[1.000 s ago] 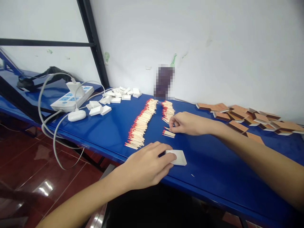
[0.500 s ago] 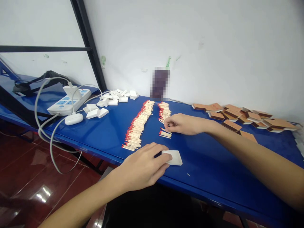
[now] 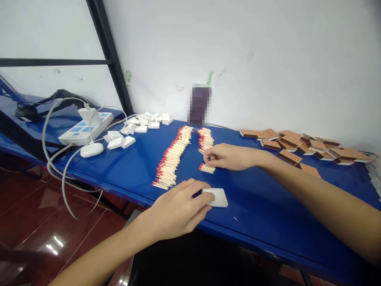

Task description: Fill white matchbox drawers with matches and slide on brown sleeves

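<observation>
My left hand (image 3: 182,206) grips the left end of a white matchbox tray (image 3: 219,197), which lies on the blue table near its front edge. My right hand (image 3: 220,156) is closed in a pinch just above a small group of red-headed matches (image 3: 206,169). What its fingertips hold, if anything, is hidden. Behind the fingers is a short row of matches (image 3: 205,139), partly covered by the hand. To the left, a long slanting row of matches (image 3: 172,159) runs from the back toward the front, red heads pointing left.
White matchbox trays (image 3: 143,122) are heaped at the back left beside a power strip (image 3: 86,129) with cables and a white plug-in device (image 3: 92,149). Brown matchbox sleeves (image 3: 293,141) lie piled at the back right. A tiny splinter (image 3: 235,219) lies near the front edge.
My right hand has shifted slightly left. The match that showed apart at its fingertips is no longer visible there. My left hand and the tray have stayed in place.
</observation>
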The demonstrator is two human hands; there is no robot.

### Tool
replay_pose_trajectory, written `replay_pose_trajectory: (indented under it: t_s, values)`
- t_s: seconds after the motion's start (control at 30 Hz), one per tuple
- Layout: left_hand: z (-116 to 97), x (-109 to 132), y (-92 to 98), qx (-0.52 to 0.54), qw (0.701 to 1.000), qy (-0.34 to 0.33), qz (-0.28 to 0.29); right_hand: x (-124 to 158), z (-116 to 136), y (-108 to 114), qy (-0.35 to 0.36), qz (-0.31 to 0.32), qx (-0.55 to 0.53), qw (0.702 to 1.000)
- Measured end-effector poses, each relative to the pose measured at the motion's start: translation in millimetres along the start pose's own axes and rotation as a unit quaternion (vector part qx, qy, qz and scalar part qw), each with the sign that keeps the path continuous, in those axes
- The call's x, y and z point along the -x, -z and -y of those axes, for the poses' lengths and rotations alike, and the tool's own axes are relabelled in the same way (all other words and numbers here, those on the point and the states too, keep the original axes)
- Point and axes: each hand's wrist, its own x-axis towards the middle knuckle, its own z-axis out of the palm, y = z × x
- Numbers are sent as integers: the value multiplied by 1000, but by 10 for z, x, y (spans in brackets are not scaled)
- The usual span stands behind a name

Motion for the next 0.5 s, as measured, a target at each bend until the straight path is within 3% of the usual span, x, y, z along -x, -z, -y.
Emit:
replay_pose_trajectory:
  t_s: [0.1, 0.27, 0.5]
  values:
    - [1, 0, -4, -1, 1000, 0, -2, -2, -17, 7, 1, -37, 11, 999]
    - [5, 1, -9, -2, 1000, -5, -8, -78, -92, -81, -66, -138, 72, 986]
    - [9, 0, -11, 4, 1000, -1, 5, -142, -114, -170, -86, -166, 81, 979]
